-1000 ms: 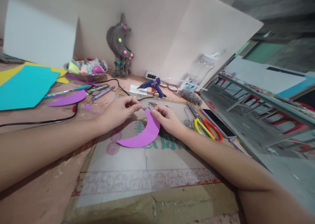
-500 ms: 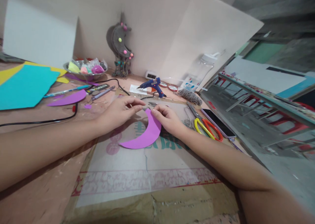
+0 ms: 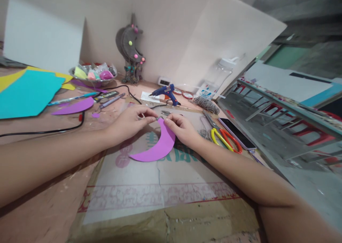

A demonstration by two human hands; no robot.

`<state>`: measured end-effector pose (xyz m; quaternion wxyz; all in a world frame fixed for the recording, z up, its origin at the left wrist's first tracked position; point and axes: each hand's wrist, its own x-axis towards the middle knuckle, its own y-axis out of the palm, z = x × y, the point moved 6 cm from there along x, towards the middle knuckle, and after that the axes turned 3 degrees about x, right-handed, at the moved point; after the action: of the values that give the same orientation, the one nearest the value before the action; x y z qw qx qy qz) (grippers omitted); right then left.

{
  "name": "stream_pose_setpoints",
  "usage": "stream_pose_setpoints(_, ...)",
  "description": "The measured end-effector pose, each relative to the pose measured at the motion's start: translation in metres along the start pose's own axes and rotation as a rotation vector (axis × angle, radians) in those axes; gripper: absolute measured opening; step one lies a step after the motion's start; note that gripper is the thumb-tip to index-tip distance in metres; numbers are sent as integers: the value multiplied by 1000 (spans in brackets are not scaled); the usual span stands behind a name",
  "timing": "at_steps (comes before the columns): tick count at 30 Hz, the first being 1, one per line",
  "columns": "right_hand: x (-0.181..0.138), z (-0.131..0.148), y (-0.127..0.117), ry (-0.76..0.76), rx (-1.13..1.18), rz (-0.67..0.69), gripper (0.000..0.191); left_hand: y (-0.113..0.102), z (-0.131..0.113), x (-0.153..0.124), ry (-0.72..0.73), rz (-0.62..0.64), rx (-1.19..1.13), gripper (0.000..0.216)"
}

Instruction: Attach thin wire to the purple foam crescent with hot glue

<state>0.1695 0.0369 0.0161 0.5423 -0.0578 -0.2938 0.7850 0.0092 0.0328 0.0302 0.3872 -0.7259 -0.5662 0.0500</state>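
— Cardboard, flattened and printed, covers the worktable, and white boards stand propped behind it as a backdrop.
— And the hands?
— Both forearms reach in from the near edge and meet over the cardboard. The left hand lies palm down, thumb and forefinger pinched together right at the top tip of the purple crescent. Whether they grip the tip itself or something tiny beside it is too small to tell. The right hand has its fingers curled, fingertips clamped on the crescent's upper end.
— Where does the crescent lie?
— Flat on the cardboard between the hands, curving down toward the person's left.
— Around it?
— Scissors with yellow and red handles and a phone lie just right of the right hand. A blue glue gun sits behind the hands, teal paper lies far left, and a felt moon ornament leans against the wall.
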Motion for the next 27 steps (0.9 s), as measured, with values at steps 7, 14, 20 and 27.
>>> stream_pose_setpoints(7,1,-1,0,-9,16,10,29,1,1,-1,-2,18,-22,27)
stream_pose_setpoints(14,1,-1,0,-25,29,18,27,2,-1,0,38,40,0,25)
stream_pose_setpoints(20,1,0,1,1,17,20,28,5,0,0,0,68,-30,25)
stream_pose_setpoints(27,1,0,1,-7,16,22,27,4,0,1,2,54,-25,22)
